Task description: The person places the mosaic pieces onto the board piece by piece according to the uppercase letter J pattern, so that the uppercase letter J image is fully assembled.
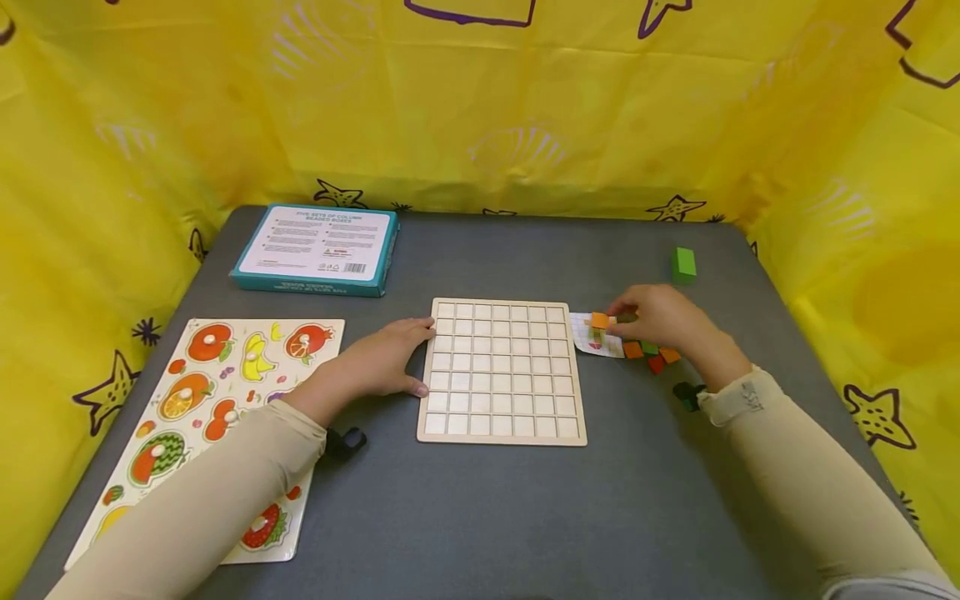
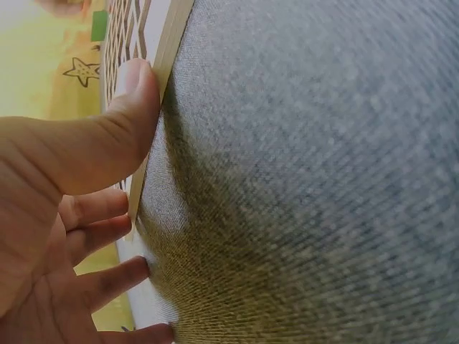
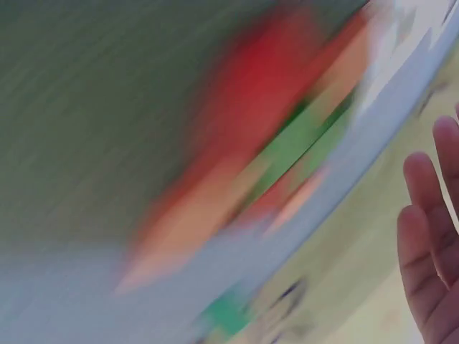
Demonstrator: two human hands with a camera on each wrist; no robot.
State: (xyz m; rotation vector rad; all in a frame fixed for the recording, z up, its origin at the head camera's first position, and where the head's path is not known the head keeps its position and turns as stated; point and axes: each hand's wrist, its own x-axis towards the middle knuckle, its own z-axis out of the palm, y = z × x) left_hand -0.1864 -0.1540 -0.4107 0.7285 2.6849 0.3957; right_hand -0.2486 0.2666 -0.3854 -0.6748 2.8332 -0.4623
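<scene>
A pale wooden grid board (image 1: 502, 371) lies flat in the middle of the grey table. My left hand (image 1: 382, 358) rests at its left edge; in the left wrist view the thumb (image 2: 129, 107) touches the rim and the fingers are spread, fairly straight. Over a small printed paper card (image 1: 597, 346), right of the board, my right hand (image 1: 660, 317) pinches an orange block (image 1: 600, 321) at the fingertips. Just below that hand sit several red, orange and green blocks (image 1: 656, 363), blurred in the right wrist view, where the held block is out of sight.
A fruit puzzle board (image 1: 202, 442) lies at the left, partly under my left forearm. Behind it is a teal and white box (image 1: 315, 250). A green block (image 1: 683, 265) stands at the back right. Yellow patterned cloth (image 1: 480, 108) encloses the table's back and sides.
</scene>
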